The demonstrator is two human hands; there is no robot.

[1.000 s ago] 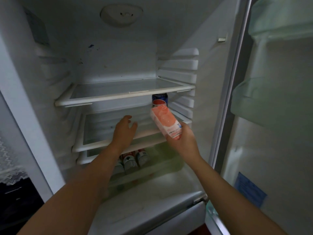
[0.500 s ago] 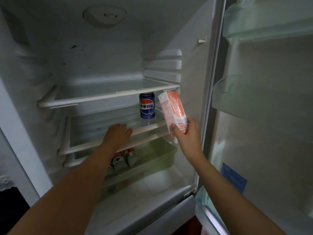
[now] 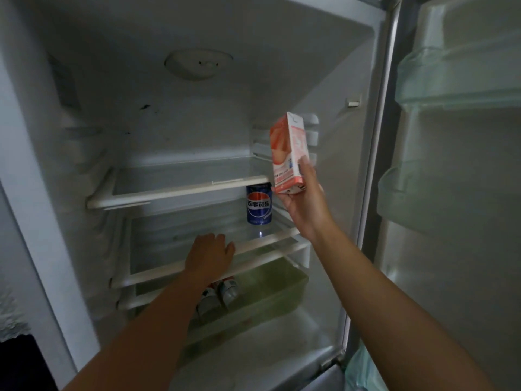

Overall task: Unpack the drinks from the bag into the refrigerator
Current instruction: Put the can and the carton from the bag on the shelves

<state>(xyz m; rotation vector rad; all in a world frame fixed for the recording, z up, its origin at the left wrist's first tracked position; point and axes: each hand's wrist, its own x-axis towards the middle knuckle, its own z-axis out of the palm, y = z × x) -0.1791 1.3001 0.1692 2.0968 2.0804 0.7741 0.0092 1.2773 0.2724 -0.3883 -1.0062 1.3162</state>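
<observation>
Holding pink carton [image 3: 289, 153] upright in right hand [image 3: 306, 206], above upper shelf [image 3: 180, 190] edge. Left hand [image 3: 210, 256] flat, empty, on middle shelf [image 3: 253, 255] rim. Pepsi can [image 3: 258, 204] just left of right hand, below carton. Risk: low grip w/ top-heavy carton, could tip on placement or clip shelf edge.

We are looking into a home kitchen's open refrigerator [image 3: 197, 114], its glass shelves [image 3: 174, 190] sitting at twelve o'clock and door bins [image 3: 456, 88] hanging at two o'clock.
</observation>
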